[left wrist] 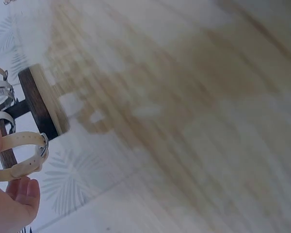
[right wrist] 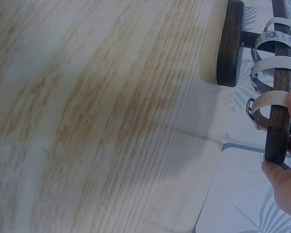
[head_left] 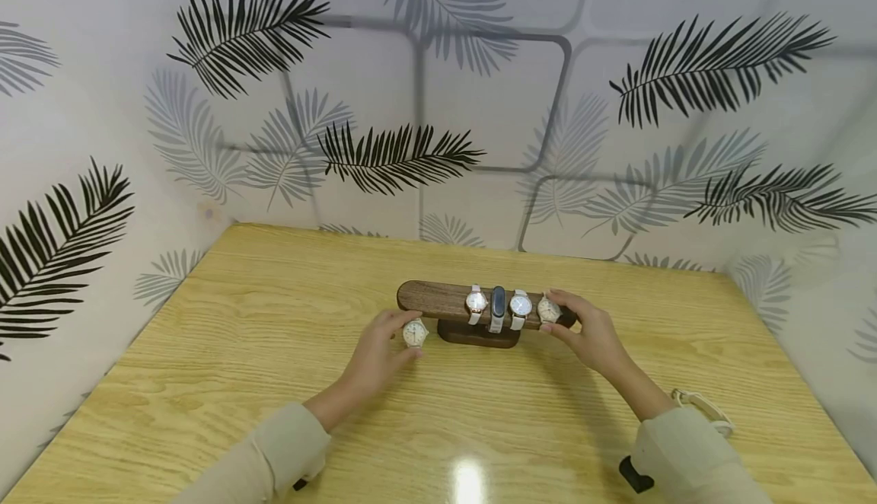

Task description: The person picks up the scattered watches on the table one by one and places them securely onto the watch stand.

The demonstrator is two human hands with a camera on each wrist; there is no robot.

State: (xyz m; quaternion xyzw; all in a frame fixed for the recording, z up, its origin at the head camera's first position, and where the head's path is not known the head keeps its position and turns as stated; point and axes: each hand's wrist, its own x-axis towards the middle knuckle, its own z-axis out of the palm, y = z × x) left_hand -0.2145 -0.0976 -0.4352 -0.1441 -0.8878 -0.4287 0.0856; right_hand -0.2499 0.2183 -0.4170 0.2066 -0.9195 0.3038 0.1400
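Observation:
In the head view my left hand pinches a cream-strapped wristwatch just below the left end of a dark wooden watch stand. The left wrist view shows its buckled strap as a loop near the bar; whether it goes round the bar I cannot tell. At the stand's other end my right hand holds another cream-strapped watch between fingers and thumb. Its strap loops round the bar. Between the hands, a white watch, a dark-faced fitness band and a second white watch encircle the bar.
A further cream-strapped watch lies on the wooden table beside my right sleeve. Behind the table rises a leaf-patterned wall. The stand's dark base rests on the tabletop.

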